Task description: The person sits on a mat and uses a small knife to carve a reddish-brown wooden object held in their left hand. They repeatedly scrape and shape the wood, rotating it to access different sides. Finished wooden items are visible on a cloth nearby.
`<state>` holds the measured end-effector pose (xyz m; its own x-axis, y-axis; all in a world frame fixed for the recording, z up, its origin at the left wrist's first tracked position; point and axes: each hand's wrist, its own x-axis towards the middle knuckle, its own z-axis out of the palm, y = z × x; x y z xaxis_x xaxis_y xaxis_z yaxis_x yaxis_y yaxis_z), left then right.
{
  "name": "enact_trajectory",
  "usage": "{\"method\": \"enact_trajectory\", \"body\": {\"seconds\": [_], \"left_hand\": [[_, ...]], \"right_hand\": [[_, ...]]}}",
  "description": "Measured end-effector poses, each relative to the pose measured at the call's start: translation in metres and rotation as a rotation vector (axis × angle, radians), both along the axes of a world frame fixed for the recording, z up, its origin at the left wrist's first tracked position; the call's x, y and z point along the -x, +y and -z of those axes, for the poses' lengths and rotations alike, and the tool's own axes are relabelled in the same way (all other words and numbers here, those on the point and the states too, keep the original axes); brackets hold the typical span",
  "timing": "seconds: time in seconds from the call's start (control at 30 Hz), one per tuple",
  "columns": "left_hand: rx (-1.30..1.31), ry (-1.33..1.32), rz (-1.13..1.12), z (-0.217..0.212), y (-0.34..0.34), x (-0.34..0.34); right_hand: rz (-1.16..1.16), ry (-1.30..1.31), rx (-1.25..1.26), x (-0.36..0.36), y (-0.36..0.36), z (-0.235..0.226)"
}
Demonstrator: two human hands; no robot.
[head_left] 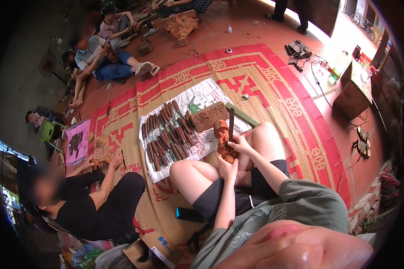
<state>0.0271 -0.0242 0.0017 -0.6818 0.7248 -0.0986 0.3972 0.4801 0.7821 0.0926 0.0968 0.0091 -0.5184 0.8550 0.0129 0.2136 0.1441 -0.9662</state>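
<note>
Between my bent knees is a reddish-brown carved wooden figure (221, 131), rounded at the top. My left hand (229, 168) grips its lower end, fingers wrapped round it. Beside the figure, my right hand (241, 145) is closed round a carving chisel (231, 120) with a dark shaft pointing up; its cutting end is hidden. In front of me a white cloth (161, 117) carries rows of carving tools (167, 134) with brown wooden handles. A carved brown wooden block (209, 116) lies at the cloth's right side, close to the figure.
A red and straw-coloured mat (292, 112) covers the tiled floor. At left, a person in black (83, 201) works on pale wood pieces. Other people sit far left. A wooden box (352, 89), bottles and cables stand at right. A cardboard box (155, 251) is near me at lower left.
</note>
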Motion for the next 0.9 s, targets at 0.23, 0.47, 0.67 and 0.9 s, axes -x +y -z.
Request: {"method": "enact_trajectory", "body": {"seconds": [0.23, 0.47, 0.67, 0.9], "left_hand": [[0.021, -0.038, 0.020, 0.003, -0.001, 0.003], [-0.006, -0.022, 0.021, -0.002, -0.001, 0.001], [-0.042, 0.028, 0.018, 0.003, -0.002, 0.002], [-0.046, 0.017, 0.025, 0.002, -0.003, 0.002]], "right_hand": [[0.065, 0.087, 0.135, 0.002, 0.010, 0.019], [0.148, 0.096, 0.129, 0.002, 0.007, 0.024], [-0.010, -0.012, 0.209, -0.005, 0.008, 0.022], [0.142, 0.121, 0.059, 0.001, 0.012, 0.023]]}}
